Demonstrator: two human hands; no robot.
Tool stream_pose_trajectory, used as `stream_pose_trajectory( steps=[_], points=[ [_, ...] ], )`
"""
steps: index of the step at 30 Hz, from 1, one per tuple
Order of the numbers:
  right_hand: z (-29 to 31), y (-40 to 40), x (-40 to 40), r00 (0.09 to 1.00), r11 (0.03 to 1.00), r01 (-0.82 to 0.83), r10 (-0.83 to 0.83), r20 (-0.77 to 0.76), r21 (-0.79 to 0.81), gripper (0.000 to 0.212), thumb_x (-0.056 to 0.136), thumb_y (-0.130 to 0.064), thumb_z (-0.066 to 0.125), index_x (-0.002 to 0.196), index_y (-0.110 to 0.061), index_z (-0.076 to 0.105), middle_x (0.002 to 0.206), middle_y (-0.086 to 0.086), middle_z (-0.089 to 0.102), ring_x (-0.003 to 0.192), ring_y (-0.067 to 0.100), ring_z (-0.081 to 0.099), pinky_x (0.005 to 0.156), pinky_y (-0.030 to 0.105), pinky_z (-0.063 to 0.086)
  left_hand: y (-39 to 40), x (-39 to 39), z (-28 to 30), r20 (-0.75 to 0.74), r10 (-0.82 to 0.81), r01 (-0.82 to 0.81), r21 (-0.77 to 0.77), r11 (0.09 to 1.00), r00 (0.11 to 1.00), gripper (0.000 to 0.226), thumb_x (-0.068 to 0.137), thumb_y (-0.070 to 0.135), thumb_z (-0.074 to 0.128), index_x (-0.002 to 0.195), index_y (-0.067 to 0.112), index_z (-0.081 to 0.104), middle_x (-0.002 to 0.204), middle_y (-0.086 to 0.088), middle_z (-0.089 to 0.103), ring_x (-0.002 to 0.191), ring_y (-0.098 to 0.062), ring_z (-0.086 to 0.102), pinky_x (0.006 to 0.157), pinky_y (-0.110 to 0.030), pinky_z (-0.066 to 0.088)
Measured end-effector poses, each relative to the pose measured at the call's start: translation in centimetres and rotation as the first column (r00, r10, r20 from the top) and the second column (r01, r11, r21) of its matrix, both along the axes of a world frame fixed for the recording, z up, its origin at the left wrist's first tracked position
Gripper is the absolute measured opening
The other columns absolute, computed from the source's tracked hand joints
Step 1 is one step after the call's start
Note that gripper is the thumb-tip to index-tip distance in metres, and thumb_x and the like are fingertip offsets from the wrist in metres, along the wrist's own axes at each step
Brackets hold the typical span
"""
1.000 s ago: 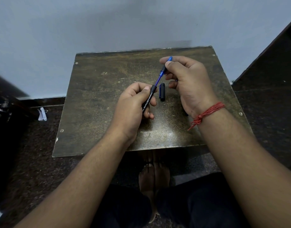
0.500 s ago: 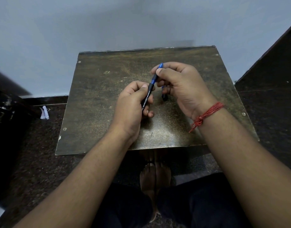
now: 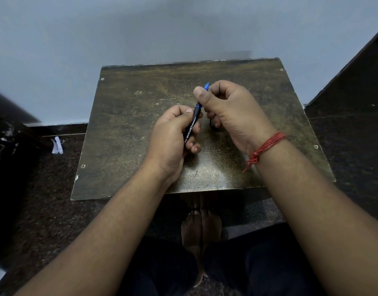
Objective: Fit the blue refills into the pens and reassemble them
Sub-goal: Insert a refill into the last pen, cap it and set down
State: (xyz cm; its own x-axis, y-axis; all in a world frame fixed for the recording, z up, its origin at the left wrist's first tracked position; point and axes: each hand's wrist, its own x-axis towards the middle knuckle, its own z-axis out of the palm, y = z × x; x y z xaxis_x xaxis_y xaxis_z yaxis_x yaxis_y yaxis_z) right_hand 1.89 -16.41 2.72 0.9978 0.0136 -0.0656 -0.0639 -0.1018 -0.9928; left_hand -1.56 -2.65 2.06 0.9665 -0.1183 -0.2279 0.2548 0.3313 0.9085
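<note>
L hand (image 3: pixel 173 135) gripping the black pen barrel (image 3: pixel 191 127) over the mid table (image 3: pixel 124 129), R hand (image 3: pixel 228 107) fingers pinching the blue refill (image 3: pixel 205 88) sticking out the barrel's far end.

Pen (image 3: pixel 191 127) in left hand (image 3: pixel 173 137), right hand (image 3: pixel 230 112) just beside, above table (image 3: pixel 128 129).

Both hands, left (image 3: pixel 173 135) and right (image 3: pixel 230 112), curled, fingertips nearly meeting.

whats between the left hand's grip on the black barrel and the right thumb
In the head view, only a short blue stretch of the refill shows between the left hand, gripping the black pen barrel, and the right hand thumb; its blue tip pokes out above.
</note>
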Motion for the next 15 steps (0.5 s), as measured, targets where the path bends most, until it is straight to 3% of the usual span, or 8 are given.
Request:
stream_pose_trajectory(
  steps=[3, 9, 12, 15],
  points=[
    [0.3, -0.17, 0.09, 0.997, 0.998, 0.071, -0.071, 0.016, -0.001, 0.03, 0.087, -0.05, 0.069, 0.083, -0.021, 0.064, 0.074, -0.007, 0.064, 0.066, 0.008, 0.057, 0.054, 0.024, 0.043, -0.01, -0.04, 0.18, -0.008, -0.017, 0.017, -0.015, 1.0, 1.0, 0.011, 0.102, 0.012, 0.044, 0.099, 0.007, 0.054, 0.061, 0.001, 0.053, 0.04, -0.008, 0.033, 0.041, -0.021, 0.033],
    [0.73, -0.44, -0.08, 1.0, 0.97, 0.022, -0.02, -0.012, 0.241, 0.008, 0.096, -0.013, 0.063, 0.099, -0.008, 0.068, 0.091, 0.009, 0.068, 0.074, 0.015, 0.063, 0.054, 0.026, 0.045, 0.0, -0.11, 0.36, -0.007, -0.023, 0.023, -0.015, 1.0, 1.0, 0.011, 0.102, 0.012, 0.044, 0.104, 0.007, 0.054, 0.061, 0.001, 0.052, 0.04, -0.008, 0.033, 0.041, -0.021, 0.033],
    [0.76, 0.04, 0.0, 1.0, 0.962, 0.006, -0.005, -0.004, 0.272, 0.003, 0.093, -0.01, 0.066, 0.091, -0.009, 0.065, 0.078, 0.006, 0.065, 0.062, 0.012, 0.059, 0.049, 0.023, 0.041, 0.06, -0.14, 0.37, -0.007, -0.022, 0.021, -0.014, 1.0, 1.0, 0.013, 0.102, 0.013, 0.045, 0.097, 0.007, 0.055, 0.06, 0.001, 0.052, 0.039, -0.007, 0.033, 0.041, -0.021, 0.033],
    [0.39, 0.29, 0.02, 0.999, 0.975, 0.035, -0.031, -0.023, 0.217, 0.018, 0.09, -0.021, 0.073, 0.08, -0.015, 0.06, 0.064, -0.001, 0.06, 0.052, 0.01, 0.052, 0.043, 0.023, 0.037, 0.04, -0.14, 0.31, -0.008, -0.025, 0.025, -0.015, 1.0, 1.0, 0.017, 0.102, 0.013, 0.044, 0.09, 0.01, 0.055, 0.061, 0.001, 0.052, 0.04, -0.008, 0.033, 0.042, -0.021, 0.033]
  ],
)
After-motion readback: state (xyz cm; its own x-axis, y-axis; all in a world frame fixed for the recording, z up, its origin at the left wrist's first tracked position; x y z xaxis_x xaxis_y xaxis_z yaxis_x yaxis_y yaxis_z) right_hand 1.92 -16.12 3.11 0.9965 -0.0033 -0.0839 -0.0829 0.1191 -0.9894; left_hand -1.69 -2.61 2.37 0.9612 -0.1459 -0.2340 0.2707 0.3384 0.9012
